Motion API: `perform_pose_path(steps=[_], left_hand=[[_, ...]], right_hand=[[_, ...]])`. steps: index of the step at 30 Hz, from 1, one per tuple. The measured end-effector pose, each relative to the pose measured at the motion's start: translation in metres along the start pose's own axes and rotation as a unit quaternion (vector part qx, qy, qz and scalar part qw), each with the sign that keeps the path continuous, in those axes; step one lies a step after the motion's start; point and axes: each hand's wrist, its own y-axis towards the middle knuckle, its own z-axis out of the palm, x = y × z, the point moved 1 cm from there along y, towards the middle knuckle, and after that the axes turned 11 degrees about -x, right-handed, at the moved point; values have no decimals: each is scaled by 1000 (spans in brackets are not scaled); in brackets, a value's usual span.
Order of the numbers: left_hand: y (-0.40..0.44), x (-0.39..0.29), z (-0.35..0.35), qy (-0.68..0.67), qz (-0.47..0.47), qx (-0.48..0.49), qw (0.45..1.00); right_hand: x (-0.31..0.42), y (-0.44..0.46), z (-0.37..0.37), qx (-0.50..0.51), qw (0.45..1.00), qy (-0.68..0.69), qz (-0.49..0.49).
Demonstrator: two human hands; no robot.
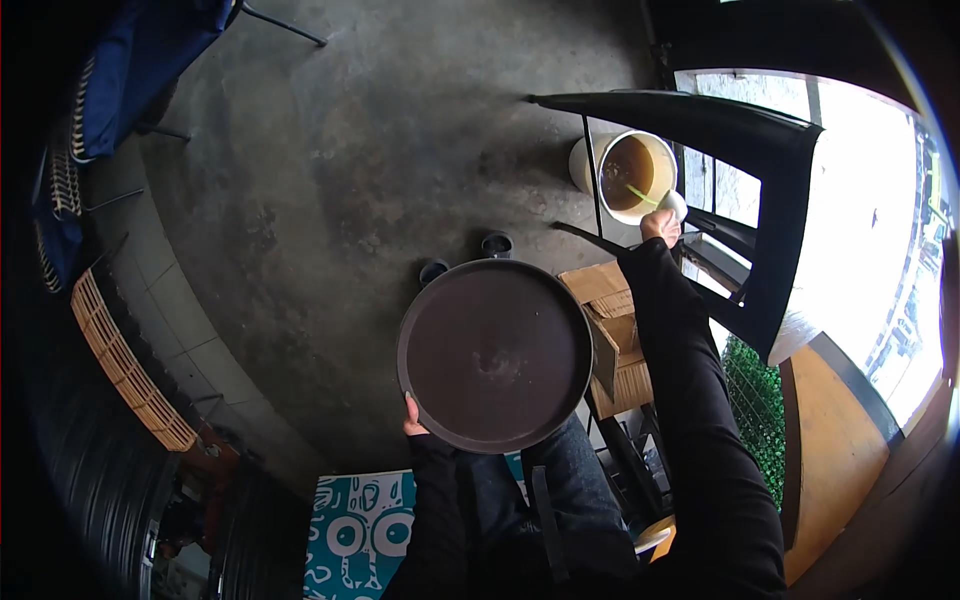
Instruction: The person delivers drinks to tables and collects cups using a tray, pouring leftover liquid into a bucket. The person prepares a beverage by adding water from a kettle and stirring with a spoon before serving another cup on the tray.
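A round dark brown tray (pixel 495 355) is held level in front of my body. My left hand (pixel 413 415) grips its lower left rim, thumb on the edge and the other fingers hidden beneath. My right arm reaches out to the upper right, where my right hand (pixel 661 227) is closed on a white cup (pixel 674 206). The cup is at the lower right rim of a white bucket (pixel 584 166) holding brown liquid. A thin yellow-green streak shows over the liquid near the cup.
An open cardboard box (pixel 628 385) sits right of the tray. Two small black cups (pixel 497 243) show beyond it. A black metal frame (pixel 785 230) stands by the bright window. Blue chair fabric (pixel 110 80) hangs upper left, above a wicker piece (pixel 130 370).
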Motion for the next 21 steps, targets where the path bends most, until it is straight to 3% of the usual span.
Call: perform_pose_path(steps=[2, 5, 6, 8, 10, 12, 14, 18, 21], left_hand=[[-7, 5, 8, -14, -6, -28, 999], [-11, 10, 20, -23, -4, -38, 999], [-14, 11, 22, -28, 2, -33, 999], [-18, 10, 26, -29, 15, -22, 999], [-24, 8, 34, -27, 26, -9, 999], [-32, 2, 46, -21, 41, 4, 999], [-44, -6, 54, -15, 61, 21, 998], [-81, -38, 63, -6, 125, 40, 991], [-122, -67, 53, -17, 195, 42, 980]], right_hand=[[3, -6, -17, -19, 996, -42, -73], [3, -9, -34, -25, 996, -12, -88], [1, -11, -42, 0, 996, 45, -75], [1, -18, -45, -45, 985, 168, 12], [-6, -28, -54, -6, 950, 312, 30], [-20, -32, -52, 185, 790, 565, 149], [-40, -57, -77, 367, 631, 676, 99], [-57, -172, -208, 454, 560, 693, -6], [-66, -258, -290, 495, 523, 679, -143]])
